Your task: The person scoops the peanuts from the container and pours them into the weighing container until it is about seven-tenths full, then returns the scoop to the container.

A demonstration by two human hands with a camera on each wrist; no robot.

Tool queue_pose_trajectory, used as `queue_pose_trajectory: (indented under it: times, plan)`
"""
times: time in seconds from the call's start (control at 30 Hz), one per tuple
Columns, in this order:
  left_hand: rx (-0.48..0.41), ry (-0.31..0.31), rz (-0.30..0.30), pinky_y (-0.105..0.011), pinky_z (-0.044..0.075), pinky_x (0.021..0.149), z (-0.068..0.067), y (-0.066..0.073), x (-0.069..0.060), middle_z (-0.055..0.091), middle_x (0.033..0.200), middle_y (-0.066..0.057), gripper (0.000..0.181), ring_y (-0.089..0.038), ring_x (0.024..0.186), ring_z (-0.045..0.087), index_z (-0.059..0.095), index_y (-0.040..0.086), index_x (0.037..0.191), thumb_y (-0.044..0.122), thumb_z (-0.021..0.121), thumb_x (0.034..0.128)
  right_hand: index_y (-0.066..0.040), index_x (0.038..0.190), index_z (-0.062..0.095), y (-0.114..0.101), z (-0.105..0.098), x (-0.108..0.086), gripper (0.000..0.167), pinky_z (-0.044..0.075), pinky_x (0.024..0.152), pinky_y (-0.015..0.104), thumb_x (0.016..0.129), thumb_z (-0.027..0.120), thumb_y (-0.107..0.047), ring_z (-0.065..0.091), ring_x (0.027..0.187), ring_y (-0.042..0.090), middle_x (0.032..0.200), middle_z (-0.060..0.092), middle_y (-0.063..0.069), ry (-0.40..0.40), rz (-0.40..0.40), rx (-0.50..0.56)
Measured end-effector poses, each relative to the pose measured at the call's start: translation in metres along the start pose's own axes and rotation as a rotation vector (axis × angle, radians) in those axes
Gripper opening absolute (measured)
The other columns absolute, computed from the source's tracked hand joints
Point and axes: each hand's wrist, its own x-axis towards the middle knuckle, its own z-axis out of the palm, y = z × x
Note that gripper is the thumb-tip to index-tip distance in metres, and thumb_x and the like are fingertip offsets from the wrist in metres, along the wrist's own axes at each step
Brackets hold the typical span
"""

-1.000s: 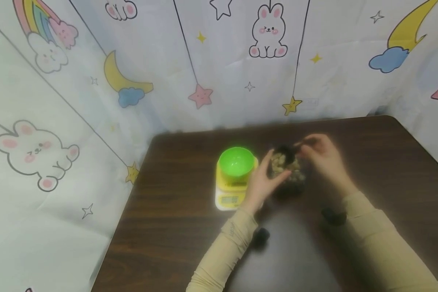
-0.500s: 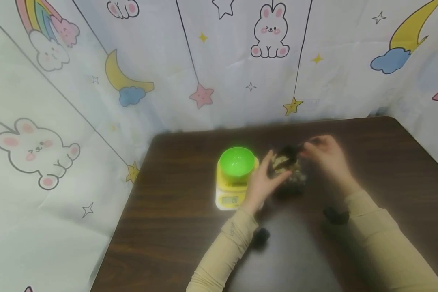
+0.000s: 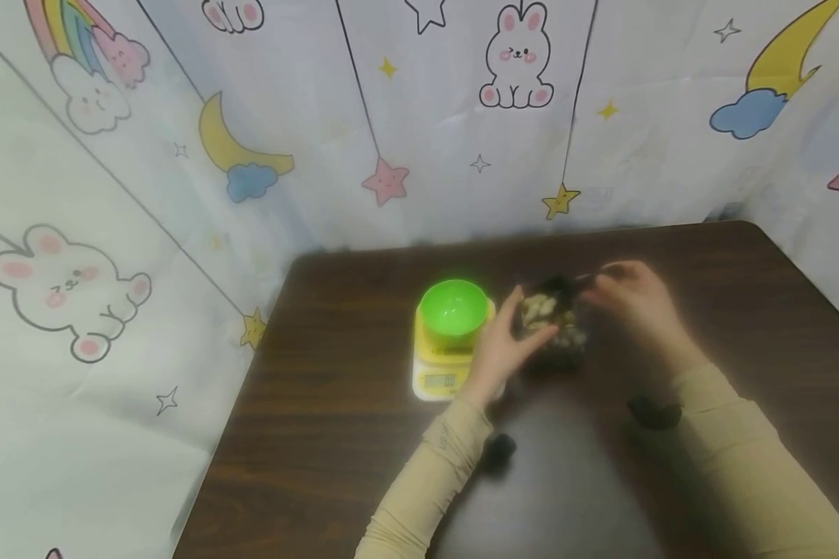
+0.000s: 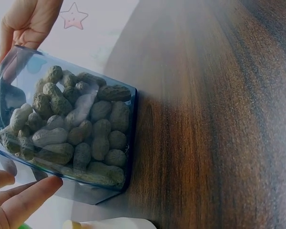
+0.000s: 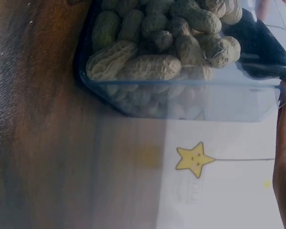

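A clear box [image 4: 93, 186] holds several unshelled peanuts [image 3: 540, 305]. My left hand [image 3: 499, 349] rests against its left side, with the thumb and fingers spread and fairly straight. In the left wrist view the fingertips [image 4: 33, 198] touch the box's wall. My right hand [image 3: 636, 307] pinches the thin handle of a black scoop [image 3: 559, 287] at the right. The scoop's dark head is inside the box, at the upper end of the peanuts. How many peanuts it bears cannot be seen.
Left of the box stands a yellow and white kitchen scale [image 3: 429, 384] with a green bowl [image 3: 454, 309] on it. A dark brown tabletop [image 3: 322, 466] lies beneath. Behind hangs a white cloth [image 3: 447, 140] printed with rabbits and stars. Dark rounded objects sit by both wrists.
My right hand has shifted a little to the right, and the scoop's head has turned and moved within the box. My left hand stays at the box's side.
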Motion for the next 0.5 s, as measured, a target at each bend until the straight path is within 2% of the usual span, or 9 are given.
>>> queue_pose_trajectory:
  times: [0.1,0.33,0.5]
  plan:
    - [0.002,0.004,0.0,-0.046,0.033,0.113,-0.0008,0.0,-0.0002,0.03,0.151,0.014,0.084,-0.02,0.137,0.037,0.021,0.044,0.143,0.06,0.066,0.0739,-0.009,0.112,0.043,0.0002,-0.002,-0.0003,0.025,0.056,0.077,0.018,0.091,0.056,-0.005,0.069,0.083,0.008,0.097,0.068,-0.004,-0.013,0.008,0.028]
    - [0.011,0.0,0.026,-0.046,0.033,0.112,-0.0002,-0.0006,0.0002,0.03,0.151,0.014,0.084,-0.021,0.137,0.036,0.023,0.041,0.144,0.058,0.066,0.0748,-0.003,0.11,0.041,0.0026,-0.0057,-0.0033,0.02,0.057,0.081,0.022,0.092,0.049,0.003,0.069,0.085,0.014,0.096,0.065,0.003,-0.028,0.025,0.254]
    - [0.001,0.005,0.009,-0.045,0.034,0.112,-0.0006,0.001,-0.001,0.034,0.15,0.008,0.084,-0.021,0.135,0.039,0.021,0.044,0.143,0.059,0.067,0.074,-0.002,0.109,0.045,0.0054,-0.0094,-0.0065,0.018,0.057,0.082,0.024,0.092,0.047,0.006,0.069,0.087,0.016,0.097,0.063,0.006,-0.025,0.052,0.382]
